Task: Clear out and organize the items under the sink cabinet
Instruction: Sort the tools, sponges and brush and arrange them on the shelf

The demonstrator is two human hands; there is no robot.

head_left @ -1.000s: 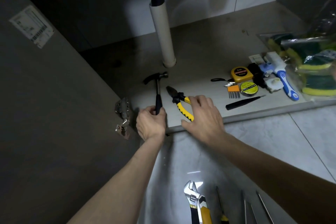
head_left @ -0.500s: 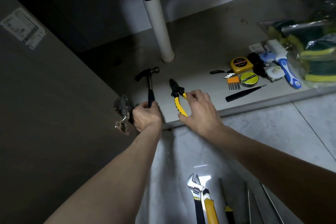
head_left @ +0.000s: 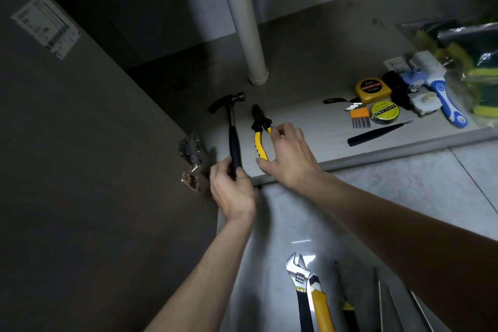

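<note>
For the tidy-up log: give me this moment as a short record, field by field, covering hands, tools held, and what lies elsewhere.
left hand: grips the black handle of the hammer
right hand: pinches the yellow-handled pliers
hammer and pliers: side by side at the front left of the cabinet floor, heads pointing inward
right side of cabinet floor: tape measure, roll of tape, blue-handled brush
floor tiles outside: adjustable wrench, with other slim tools beside it
drain pipe: stands behind the hammer

Home kitchen: sink cabinet floor (head_left: 310, 67), drainpipe (head_left: 246, 35)
</note>
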